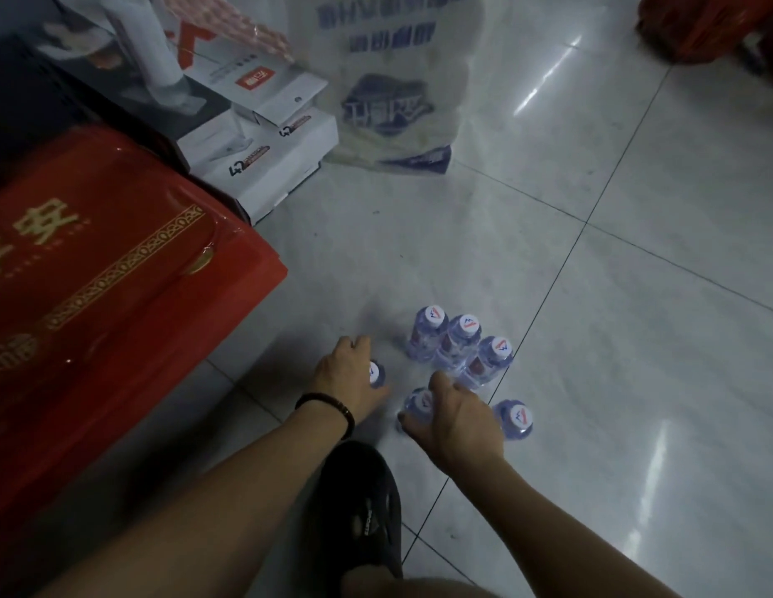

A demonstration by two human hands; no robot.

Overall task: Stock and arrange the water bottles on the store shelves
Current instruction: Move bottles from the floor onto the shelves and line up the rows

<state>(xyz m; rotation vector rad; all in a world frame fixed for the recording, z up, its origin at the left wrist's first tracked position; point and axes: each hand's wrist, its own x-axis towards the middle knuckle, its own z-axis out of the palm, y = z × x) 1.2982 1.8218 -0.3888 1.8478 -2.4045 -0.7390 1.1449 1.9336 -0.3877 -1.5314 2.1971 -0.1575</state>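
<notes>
On my feed I count 6 small clear water bottles (462, 334) with white printed caps, all standing upright on the pale tiled floor (591, 295), none on a shelf. A cluster of 3 bottles (432, 325) stands packed together, touching, farthest from the camera. A lone bottle (517, 418) stands apart at the right, just beside the right hand.

The left hand (348, 373) reaches down with the arm stretched out, knuckles up, fingers curled over the left-hand bottle (377, 373); it grips it from above and hides all but part of the cap. The right hand (458, 418) comes down in the same way, fingers wrapped round the shoulder of the right-hand bottle (419, 402), whose cap shows beside the thumb. The 2 hands are near each other but not touching. A dark beaded bracelet (328, 407) circles the left wrist.

Below the arms I see a black slip-on shoe (363, 511) on the floor. At the left lies a large red gift box (95, 274) with gold characters. Behind it sit stacked white cartons (263, 161), and beside those stands a translucent plastic bag (389, 79) with blue print.
</notes>
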